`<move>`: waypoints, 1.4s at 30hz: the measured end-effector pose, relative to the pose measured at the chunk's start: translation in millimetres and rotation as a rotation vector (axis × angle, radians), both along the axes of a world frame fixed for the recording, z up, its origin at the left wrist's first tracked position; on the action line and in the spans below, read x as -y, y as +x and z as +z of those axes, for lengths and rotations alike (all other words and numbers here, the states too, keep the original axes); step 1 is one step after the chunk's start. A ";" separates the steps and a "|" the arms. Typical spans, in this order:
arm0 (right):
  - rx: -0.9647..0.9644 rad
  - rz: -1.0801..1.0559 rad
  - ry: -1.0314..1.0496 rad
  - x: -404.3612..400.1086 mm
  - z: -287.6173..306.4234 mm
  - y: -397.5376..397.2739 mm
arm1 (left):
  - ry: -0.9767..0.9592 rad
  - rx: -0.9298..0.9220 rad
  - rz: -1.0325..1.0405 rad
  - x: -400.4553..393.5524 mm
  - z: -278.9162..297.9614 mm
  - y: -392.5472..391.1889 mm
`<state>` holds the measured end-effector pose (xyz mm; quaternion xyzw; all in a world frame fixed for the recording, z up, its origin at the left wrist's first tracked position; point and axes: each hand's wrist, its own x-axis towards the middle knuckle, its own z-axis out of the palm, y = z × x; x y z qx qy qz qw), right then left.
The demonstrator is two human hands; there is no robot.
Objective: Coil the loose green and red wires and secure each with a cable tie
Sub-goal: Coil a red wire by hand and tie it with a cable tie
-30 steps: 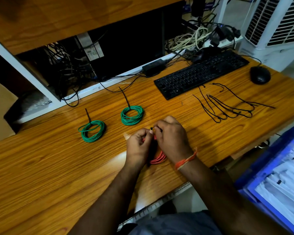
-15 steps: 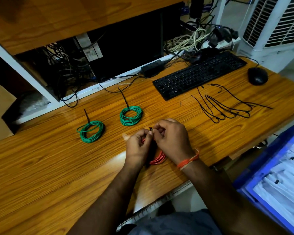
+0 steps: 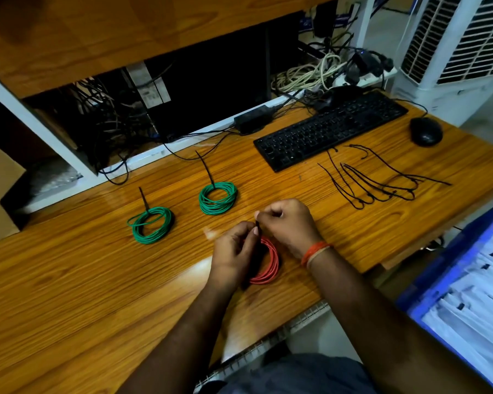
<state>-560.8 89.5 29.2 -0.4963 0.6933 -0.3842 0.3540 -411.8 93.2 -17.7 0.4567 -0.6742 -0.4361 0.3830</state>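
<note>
1. Wire coil point(image 3: 264, 261): on the desk point(image 3: 69, 294), between left hand point(image 3: 234, 251) and right hand point(image 3: 289, 224).
2. Two tied coils point(image 3: 151, 224) point(image 3: 217, 197): left of the hands, slightly beyond them.
3. Loose cable ties point(image 3: 382, 180): right of the hands.
4. Keyboard point(image 3: 330, 129): beyond the ties.
5. Mouse point(image 3: 426, 131): right of the keyboard.

A dim wooden desk point(image 3: 69, 280) sits under a shelf point(image 3: 125, 32), a white cooler point(image 3: 453, 44) beside.
</note>
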 end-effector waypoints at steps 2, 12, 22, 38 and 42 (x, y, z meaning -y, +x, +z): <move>0.182 0.003 0.060 4.4 -0.1 -2.0 | -0.012 0.014 0.000 -0.4 0.6 0.3; 0.298 -0.080 0.017 6.3 -6.9 6.2 | 0.045 -0.062 0.001 -2.2 -0.3 1.2; 0.220 -0.023 0.017 7.2 -0.3 2.4 | 0.081 -0.134 0.017 -3.6 -1.8 0.5; 0.108 -0.080 -0.289 27.4 -4.2 15.6 | 0.006 -0.052 -0.032 -7.0 7.9 3.5; 0.188 0.020 -0.500 22.4 23.7 24.9 | -0.014 0.002 0.005 -1.6 5.0 6.6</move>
